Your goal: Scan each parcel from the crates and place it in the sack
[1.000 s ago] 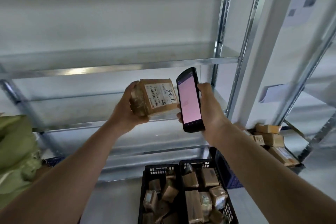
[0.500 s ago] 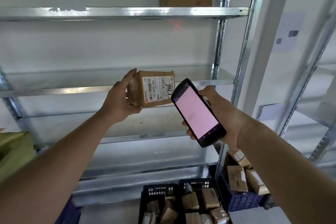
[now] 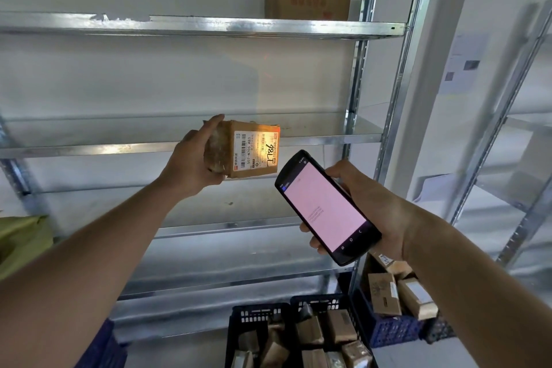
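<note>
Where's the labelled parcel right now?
Head view, centre: the parcel is held up in the left hand, in front of the middle shelf, just up and left of the scanner in the right hand.

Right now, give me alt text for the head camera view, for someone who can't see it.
A left hand holds up a brown labelled parcel while the right hand points a pink-screened handheld scanner at it. Behind is metal shelving; below, black crates hold more parcels, with a green sack at the left edge.
</note>
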